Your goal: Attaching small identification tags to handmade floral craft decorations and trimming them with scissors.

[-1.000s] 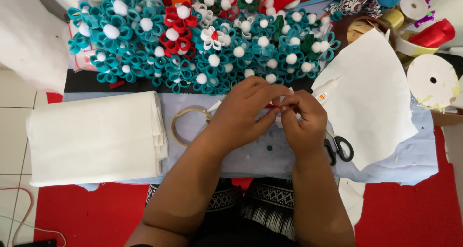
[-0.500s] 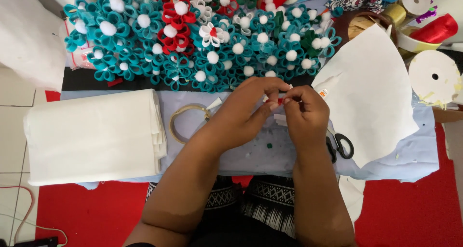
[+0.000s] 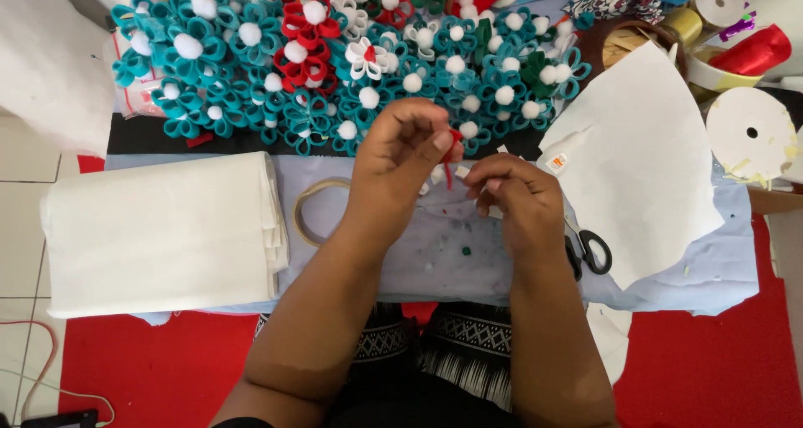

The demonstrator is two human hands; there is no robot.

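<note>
Head view, work surface: I see a desk [image 3: 468, 261] covered by a pale blue cloth, both hands working over its middle.
Head view, left hand: the left hand [image 3: 401, 156] is raised above the cloth, thumb and forefinger pinched closed on a small red ribbon piece [image 3: 452, 140]; a thin red tail hangs down from the pinch.
Head view, right hand: the right hand [image 3: 510, 198] sits lower and just beside the left, fingers curled inward over small white scraps [image 3: 441, 174]. I cannot tell whether it grips anything, since the fingertips hide what lies under them.
Head view, work piece location: the red ribbon piece is between the two hands, held clear of the cloth, in front of the row of finished flowers.
Head view, progress, done: I judge many units complete; a dense bank of ribbon flowers [image 3: 335, 60], mostly teal with some red and white, each with a white pompom centre, fills the far edge.
Head view, progress, left: the red piece is not yet a flower; no petals or pompom show on it.
Head view, surroundings: a tape ring [image 3: 311, 211] lies near the left wrist, scissors [image 3: 590, 252] beside the right wrist, a folded white stack [image 3: 159, 236] to the left, a white sheet [image 3: 636, 160] and ribbon spools [image 3: 749, 131] to the right.
</note>
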